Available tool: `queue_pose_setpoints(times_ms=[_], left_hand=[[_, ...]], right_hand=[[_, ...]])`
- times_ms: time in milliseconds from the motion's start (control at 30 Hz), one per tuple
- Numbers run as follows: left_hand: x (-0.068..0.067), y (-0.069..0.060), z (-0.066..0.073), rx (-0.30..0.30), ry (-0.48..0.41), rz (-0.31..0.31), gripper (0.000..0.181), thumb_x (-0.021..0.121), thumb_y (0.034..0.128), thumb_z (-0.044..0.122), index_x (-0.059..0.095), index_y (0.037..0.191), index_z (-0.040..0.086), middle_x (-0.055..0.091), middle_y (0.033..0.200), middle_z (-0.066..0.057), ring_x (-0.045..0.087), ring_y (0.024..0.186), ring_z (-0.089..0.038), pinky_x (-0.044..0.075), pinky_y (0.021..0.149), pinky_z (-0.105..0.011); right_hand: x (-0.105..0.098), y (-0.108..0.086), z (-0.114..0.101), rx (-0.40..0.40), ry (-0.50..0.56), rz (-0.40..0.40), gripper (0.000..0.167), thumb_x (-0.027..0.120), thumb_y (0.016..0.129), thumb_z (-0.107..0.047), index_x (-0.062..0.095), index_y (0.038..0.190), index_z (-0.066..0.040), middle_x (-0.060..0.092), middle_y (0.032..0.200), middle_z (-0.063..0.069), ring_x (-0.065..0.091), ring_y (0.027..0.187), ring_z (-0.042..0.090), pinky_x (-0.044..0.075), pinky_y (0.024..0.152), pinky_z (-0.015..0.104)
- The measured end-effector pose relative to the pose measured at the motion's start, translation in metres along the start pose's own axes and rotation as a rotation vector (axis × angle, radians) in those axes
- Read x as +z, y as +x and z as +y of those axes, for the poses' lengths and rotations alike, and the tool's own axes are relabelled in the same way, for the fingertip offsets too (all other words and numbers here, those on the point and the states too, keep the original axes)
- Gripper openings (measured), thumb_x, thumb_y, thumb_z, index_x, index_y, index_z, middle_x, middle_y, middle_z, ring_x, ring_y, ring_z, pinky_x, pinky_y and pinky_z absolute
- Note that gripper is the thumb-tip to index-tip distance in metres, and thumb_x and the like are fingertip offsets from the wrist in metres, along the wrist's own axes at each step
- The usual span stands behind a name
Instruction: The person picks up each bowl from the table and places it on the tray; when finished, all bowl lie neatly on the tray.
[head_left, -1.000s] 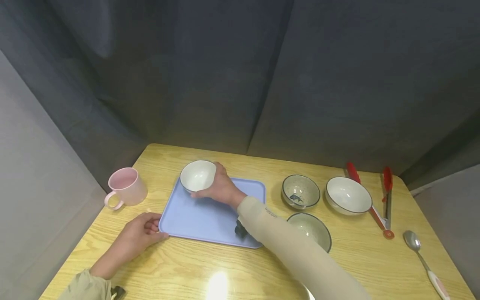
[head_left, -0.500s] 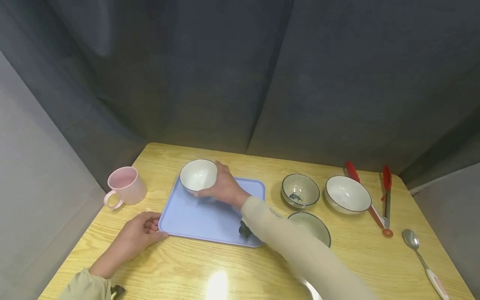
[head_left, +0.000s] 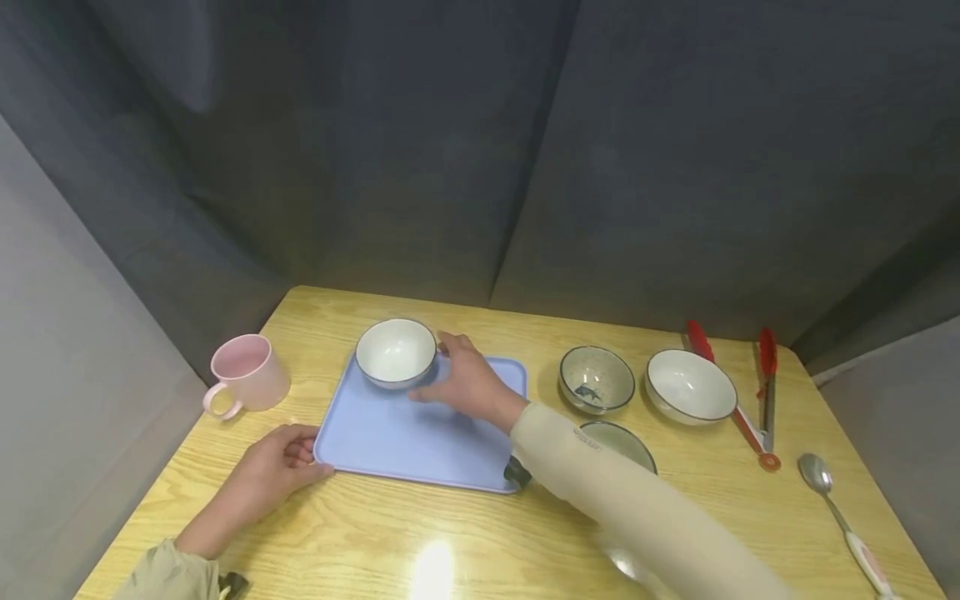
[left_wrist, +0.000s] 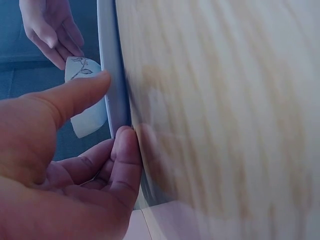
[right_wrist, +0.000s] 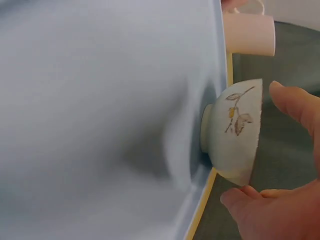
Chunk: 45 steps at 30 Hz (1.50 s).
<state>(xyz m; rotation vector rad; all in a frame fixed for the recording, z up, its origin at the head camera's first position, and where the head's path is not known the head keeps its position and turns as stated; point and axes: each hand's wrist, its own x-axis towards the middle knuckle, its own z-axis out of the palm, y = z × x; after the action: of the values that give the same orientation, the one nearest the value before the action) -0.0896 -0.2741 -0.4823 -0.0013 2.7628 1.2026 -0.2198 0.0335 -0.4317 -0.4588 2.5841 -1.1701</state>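
Note:
A white bowl (head_left: 396,354) with a dark rim stands upright at the far left corner of the light blue tray (head_left: 420,442). My right hand (head_left: 472,382) is just to the right of that bowl, thumb and fingers spread apart and holding nothing. A floral sprig shows on the bowl's side (right_wrist: 235,120) in the right wrist view, with a small gap to the fingers. At the tray's near left corner, my left hand (head_left: 262,475) grips the edge between its thumb (left_wrist: 95,87) and curled fingers.
A pink mug (head_left: 251,375) stands left of the tray. To the right are a speckled bowl (head_left: 596,379), a greenish bowl (head_left: 618,442) partly behind my sleeve, a white bowl (head_left: 690,387), red-tipped tongs (head_left: 768,375) and a spoon (head_left: 832,504). Dark curtain backs the table.
My right hand has let go of the white bowl and drawn back to the right, its fingers opening. The bowl rests on the tray. My left hand stays at the corner.

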Motion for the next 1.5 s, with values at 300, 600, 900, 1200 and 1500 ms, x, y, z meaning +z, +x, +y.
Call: queue_pose_setpoints(times_ms=[300, 600, 900, 1200, 1500], left_hand=[[0.000, -0.001, 0.001, -0.009, 0.002, -0.006, 0.066, 0.095, 0.0903, 0.018, 0.066, 0.142, -0.011, 0.075, 0.116, -0.014, 0.071, 0.098, -0.017, 0.061, 0.079, -0.020], [0.003, -0.002, 0.001, -0.030, -0.019, -0.014, 0.067, 0.095, 0.0912, 0.018, 0.064, 0.144, -0.011, 0.075, 0.117, -0.015, 0.070, 0.099, -0.017, 0.061, 0.079, -0.019], [0.003, -0.002, 0.001, -0.012, -0.002, -0.001, 0.065, 0.095, 0.0904, 0.016, 0.065, 0.141, -0.012, 0.075, 0.115, -0.014, 0.069, 0.097, -0.016, 0.060, 0.079, -0.019], [0.001, -0.002, 0.002, -0.005, -0.009, -0.005, 0.066, 0.095, 0.0906, 0.016, 0.065, 0.142, -0.012, 0.075, 0.115, -0.014, 0.068, 0.097, -0.016, 0.060, 0.078, -0.019], [0.000, -0.002, 0.003, -0.005, 0.006, -0.009, 0.067, 0.095, 0.0913, 0.018, 0.064, 0.143, -0.012, 0.075, 0.116, -0.014, 0.069, 0.098, -0.016, 0.060, 0.079, -0.019]], right_hand=[[-0.024, -0.043, -0.003, -0.022, 0.093, -0.011, 0.110, 0.098, 0.088, -0.037, 0.037, 0.173, -0.006, 0.055, 0.166, 0.016, 0.054, 0.157, 0.037, 0.047, 0.131, 0.048], [-0.059, -0.089, 0.005, -0.061, 0.169, 0.024, 0.103, 0.098, 0.088, -0.029, 0.041, 0.171, -0.005, 0.058, 0.162, 0.012, 0.054, 0.158, 0.032, 0.044, 0.133, 0.041], [-0.092, -0.126, 0.016, -0.089, 0.239, 0.076, 0.100, 0.095, 0.091, -0.022, 0.038, 0.171, -0.002, 0.056, 0.164, 0.016, 0.051, 0.161, 0.035, 0.039, 0.135, 0.044], [-0.121, -0.155, 0.041, -0.035, 0.262, 0.158, 0.097, 0.091, 0.095, -0.018, 0.035, 0.173, -0.005, 0.050, 0.170, 0.016, 0.046, 0.164, 0.037, 0.043, 0.130, 0.031], [-0.151, -0.180, 0.077, 0.008, 0.253, 0.268, 0.095, 0.089, 0.099, -0.020, 0.032, 0.174, -0.006, 0.047, 0.174, 0.016, 0.043, 0.164, 0.036, 0.041, 0.118, 0.004]])
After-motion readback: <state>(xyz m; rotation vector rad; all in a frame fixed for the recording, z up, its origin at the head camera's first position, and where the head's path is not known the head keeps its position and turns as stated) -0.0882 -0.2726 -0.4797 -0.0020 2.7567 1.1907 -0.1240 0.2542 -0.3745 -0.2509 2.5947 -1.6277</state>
